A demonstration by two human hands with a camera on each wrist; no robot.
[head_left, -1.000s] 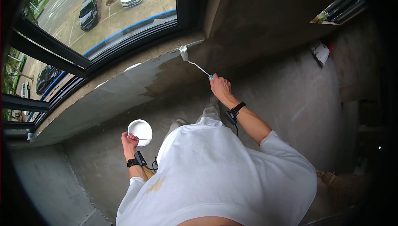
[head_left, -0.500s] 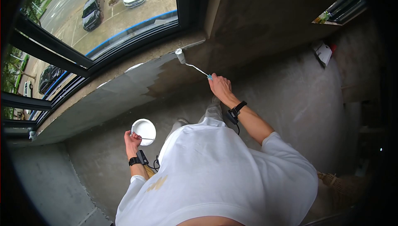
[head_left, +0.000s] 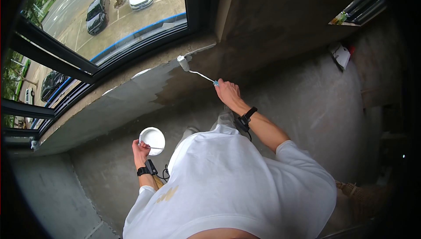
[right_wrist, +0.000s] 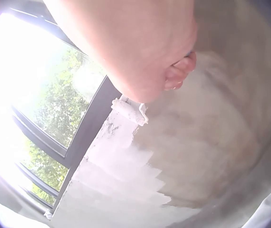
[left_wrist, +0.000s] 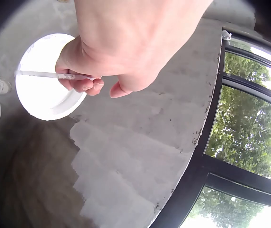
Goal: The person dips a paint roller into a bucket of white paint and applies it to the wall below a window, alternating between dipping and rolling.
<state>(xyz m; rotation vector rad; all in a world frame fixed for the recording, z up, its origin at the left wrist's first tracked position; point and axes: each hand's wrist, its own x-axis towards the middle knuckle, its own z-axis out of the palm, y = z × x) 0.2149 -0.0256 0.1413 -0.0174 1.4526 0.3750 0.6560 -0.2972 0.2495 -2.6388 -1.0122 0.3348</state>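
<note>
At upper centre of the head view, the paint roller (head_left: 183, 63) presses the wall (head_left: 127, 98) near its top edge, its handle gripped by the right hand (head_left: 226, 92) just lower right. Lower left, the left hand (head_left: 140, 148) holds the white bowl (head_left: 152, 136). The roller has slid leftward since earlier.

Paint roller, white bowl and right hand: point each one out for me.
paint roller (head_left: 182, 62), head view, on the roller sleeve.
white bowl (head_left: 152, 128), head view, on its upper rim.
right hand (head_left: 227, 93), head view, on the back of the hand.
</note>
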